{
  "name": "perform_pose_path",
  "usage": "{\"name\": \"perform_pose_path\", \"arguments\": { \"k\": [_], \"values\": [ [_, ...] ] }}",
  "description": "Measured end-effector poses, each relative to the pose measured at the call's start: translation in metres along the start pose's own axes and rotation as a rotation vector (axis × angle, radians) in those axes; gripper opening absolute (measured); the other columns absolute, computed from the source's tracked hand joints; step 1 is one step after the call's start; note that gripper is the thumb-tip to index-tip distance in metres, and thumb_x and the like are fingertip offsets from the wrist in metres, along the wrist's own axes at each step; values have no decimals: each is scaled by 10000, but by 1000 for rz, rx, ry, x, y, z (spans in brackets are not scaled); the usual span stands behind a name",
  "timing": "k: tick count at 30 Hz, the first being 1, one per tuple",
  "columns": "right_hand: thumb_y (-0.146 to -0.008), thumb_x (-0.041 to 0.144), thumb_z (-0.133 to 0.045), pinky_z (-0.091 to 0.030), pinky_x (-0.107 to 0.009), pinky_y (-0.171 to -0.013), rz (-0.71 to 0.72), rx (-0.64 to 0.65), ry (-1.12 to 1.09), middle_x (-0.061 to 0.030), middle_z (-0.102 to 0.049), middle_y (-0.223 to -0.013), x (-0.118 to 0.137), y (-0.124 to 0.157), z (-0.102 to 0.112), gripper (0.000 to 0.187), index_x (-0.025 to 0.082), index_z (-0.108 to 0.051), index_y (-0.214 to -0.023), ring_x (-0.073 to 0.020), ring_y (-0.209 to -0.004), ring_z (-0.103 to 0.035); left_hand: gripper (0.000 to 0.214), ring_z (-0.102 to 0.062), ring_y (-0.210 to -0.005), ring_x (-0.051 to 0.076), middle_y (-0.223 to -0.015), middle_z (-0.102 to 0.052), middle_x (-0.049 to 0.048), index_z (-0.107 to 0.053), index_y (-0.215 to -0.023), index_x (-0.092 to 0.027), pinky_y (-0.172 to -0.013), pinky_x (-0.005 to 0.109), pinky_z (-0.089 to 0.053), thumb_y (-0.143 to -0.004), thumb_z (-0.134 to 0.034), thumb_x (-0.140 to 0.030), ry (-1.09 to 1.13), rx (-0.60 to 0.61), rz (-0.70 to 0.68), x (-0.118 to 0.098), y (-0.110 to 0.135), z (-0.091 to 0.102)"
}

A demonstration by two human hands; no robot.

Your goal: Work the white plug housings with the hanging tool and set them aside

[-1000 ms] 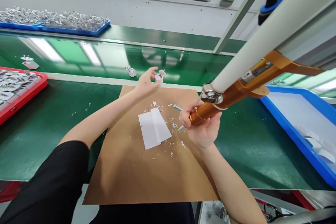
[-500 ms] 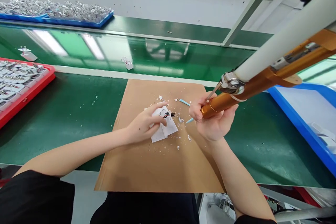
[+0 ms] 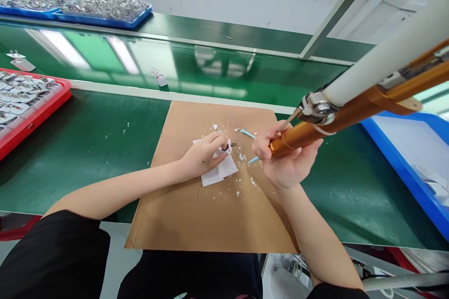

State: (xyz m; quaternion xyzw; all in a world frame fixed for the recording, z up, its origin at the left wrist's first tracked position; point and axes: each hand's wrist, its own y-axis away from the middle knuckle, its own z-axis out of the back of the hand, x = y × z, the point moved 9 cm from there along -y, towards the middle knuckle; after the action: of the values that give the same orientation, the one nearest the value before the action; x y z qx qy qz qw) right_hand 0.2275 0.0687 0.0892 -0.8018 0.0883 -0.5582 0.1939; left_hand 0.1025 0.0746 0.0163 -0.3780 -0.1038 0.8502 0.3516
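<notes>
My left hand (image 3: 203,153) is closed round a small white part (image 3: 227,146) with short wires, pressing it onto a folded white paper (image 3: 219,170) on a brown cardboard sheet (image 3: 196,215). My right hand (image 3: 286,159) grips the orange barrel of a glue gun (image 3: 336,112) that carries a long white tube (image 3: 389,53); its metal nozzle points down toward the part. A thin light-blue stick (image 3: 247,134) also passes through the right hand. White crumbs lie scattered round the paper.
The cardboard lies on a green bench beside a glossy green conveyor belt (image 3: 147,67), where a white part (image 3: 159,77) rides. A red tray (image 3: 24,107) of parts stands left, a blue tray (image 3: 403,159) right, another blue tray (image 3: 80,9) far back.
My left hand picked a white part at the conveyor's edge, brought it back to the paper and now holds it there. The right hand with the glue gun barely moved.
</notes>
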Motion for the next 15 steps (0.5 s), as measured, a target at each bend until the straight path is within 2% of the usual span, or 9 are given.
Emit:
{"name": "perform_pose_path", "arguments": {
  "k": [4, 6, 8, 10, 12, 15],
  "values": [
    [-763, 746, -323, -247, -230, -406, -26, -31, 39, 50, -358, -414, 0, 1, 0, 543, 248, -537, -733, -83, -348, -277, 188, -534, -1179, 204, -1299, -522, 106, -602, -858, -182, -876, 347, -508, -850, -448, -75, 90, 5, 15, 6, 3, -2],
    [-763, 742, -334, -244, -236, -408, -34, -35, 46, 46, -364, -416, 0, 1, 1, 540, 247, -547, -729, -86, -350, -284, 277, -511, -1223, 226, -1390, -451, 98, -674, -832, -191, -923, 381, -497, -828, -442, -40, 119, 31, 8, 10, 6, -5],
    [-768, 734, -340, -239, -241, -406, -28, -27, 37, 43, -374, -425, 1, 0, 0, 540, 240, -558, -735, -83, -348, -293, 359, -498, -1243, 237, -1437, -401, 83, -712, -886, -218, -956, 406, -486, -807, -430, -10, 121, 58, -24, 11, 10, -8],
    [-779, 728, -334, -241, -242, -408, -20, -7, 19, 45, -377, -428, 1, 0, -1, 545, 233, -562, -749, -77, -346, -289, 432, -506, -1232, 229, -1475, -347, 81, -683, -1051, -253, -953, 406, -491, -821, -411, -8, 103, 67, -42, 10, 11, -9],
    [-781, 729, -338, -239, -240, -412, -25, 3, 10, 49, -376, -423, 1, -1, -1, 544, 232, -556, -756, -72, -348, -285, 471, -544, -1174, 204, -1495, -310, 101, -568, -1239, -274, -913, 382, -511, -866, -395, -45, 83, 57, -12, 11, 11, -7],
    [-758, 744, -363, -230, -237, -413, -54, -19, 46, 55, -373, -407, 0, -2, 1, 532, 240, -532, -742, -75, -347, -282, 452, -547, -1154, 189, -1446, -391, 119, -453, -1328, -236, -907, 347, -504, -898, -409, -102, 75, 67, 67, 13, 10, -4]
  ]
}}
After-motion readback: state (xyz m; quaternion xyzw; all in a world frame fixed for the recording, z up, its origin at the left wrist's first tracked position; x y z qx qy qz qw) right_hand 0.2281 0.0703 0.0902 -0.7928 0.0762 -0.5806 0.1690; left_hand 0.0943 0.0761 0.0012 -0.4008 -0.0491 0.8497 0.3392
